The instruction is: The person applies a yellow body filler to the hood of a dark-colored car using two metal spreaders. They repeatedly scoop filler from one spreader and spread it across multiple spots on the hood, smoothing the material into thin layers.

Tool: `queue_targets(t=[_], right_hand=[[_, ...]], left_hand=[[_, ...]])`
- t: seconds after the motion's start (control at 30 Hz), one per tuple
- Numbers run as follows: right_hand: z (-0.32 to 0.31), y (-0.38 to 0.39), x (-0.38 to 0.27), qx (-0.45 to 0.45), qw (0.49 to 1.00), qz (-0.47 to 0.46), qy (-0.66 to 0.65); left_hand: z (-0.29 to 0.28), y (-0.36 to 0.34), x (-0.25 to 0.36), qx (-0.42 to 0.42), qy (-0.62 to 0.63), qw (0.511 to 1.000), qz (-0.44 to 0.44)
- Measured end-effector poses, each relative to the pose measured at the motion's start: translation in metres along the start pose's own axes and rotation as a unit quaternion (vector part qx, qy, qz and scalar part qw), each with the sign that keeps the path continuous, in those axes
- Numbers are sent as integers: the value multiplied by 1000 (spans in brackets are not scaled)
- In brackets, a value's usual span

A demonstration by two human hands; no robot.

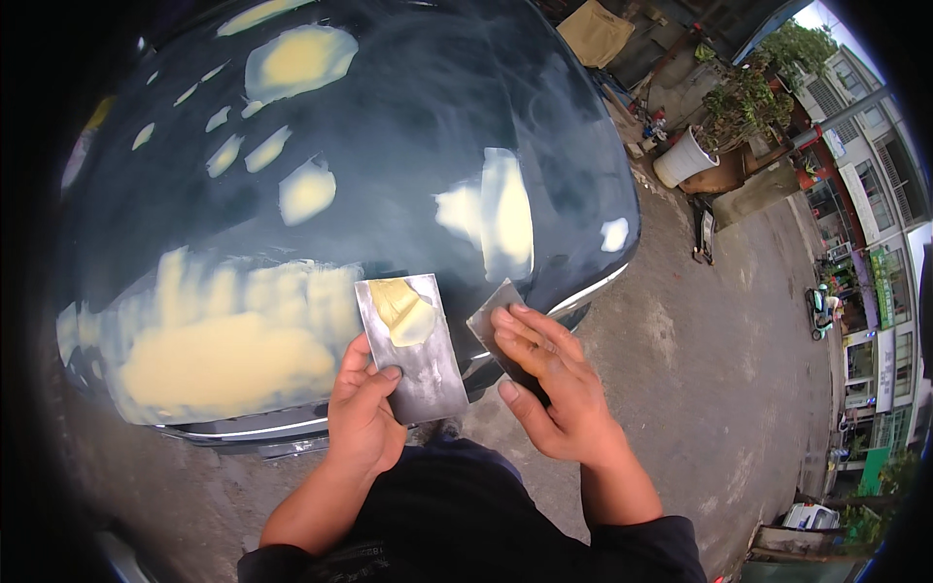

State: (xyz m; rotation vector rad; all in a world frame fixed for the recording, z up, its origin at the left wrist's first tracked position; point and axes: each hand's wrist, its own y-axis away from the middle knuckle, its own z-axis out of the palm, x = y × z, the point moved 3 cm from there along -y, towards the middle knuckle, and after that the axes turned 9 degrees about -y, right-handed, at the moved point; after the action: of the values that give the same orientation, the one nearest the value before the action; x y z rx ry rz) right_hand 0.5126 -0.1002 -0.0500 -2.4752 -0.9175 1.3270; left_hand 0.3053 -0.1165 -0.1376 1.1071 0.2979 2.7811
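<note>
My left hand (364,418) holds a rectangular metal plate (428,379) upright in the view, a lump of yellow putty (398,306) on its upper part. My right hand (559,398), just to the right, grips a thin dark metal spreader (481,323), its fingers laid over it and the thumb alongside. Both hands are at the front edge of a dark car body panel (398,155). Pale cream filler patches (224,364) cover it in places: a large streaky one at lower left, a taller one (505,214) at the right and several smaller ones higher up.
Grey pavement (700,369) runs along the right of the car. Beyond are a white planter (680,160) with a plant, a black floor jack (703,233), a tan covering (593,34), a parked scooter (821,311), a small white vehicle (812,517) and building fronts (875,194).
</note>
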Motion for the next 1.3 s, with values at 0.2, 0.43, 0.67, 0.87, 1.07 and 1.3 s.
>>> queue_targets(t=[0.2, 0.43, 0.67, 0.87, 1.07, 1.3], right_hand=[[22, 10, 6, -58, 979, -78, -181], [0, -27, 30, -135, 990, -16, 25], [-52, -136, 128, -36, 957, 177, 228], [-28, -182, 131, -116, 935, 218, 254], [-1, -129, 88, -129, 947, 163, 246], [20, -50, 53, -114, 955, 102, 254]], left_hand=[[23, -3, 5, -46, 43, 997, 45], [7, 2, 35, -61, 42, 987, 143], [-12, 7, 43, -51, 15, 988, 145], [-28, 12, 34, -31, 35, 991, 128], [-35, 11, 38, -34, 45, 991, 121], [-31, 8, 36, -37, 46, 993, 99]])
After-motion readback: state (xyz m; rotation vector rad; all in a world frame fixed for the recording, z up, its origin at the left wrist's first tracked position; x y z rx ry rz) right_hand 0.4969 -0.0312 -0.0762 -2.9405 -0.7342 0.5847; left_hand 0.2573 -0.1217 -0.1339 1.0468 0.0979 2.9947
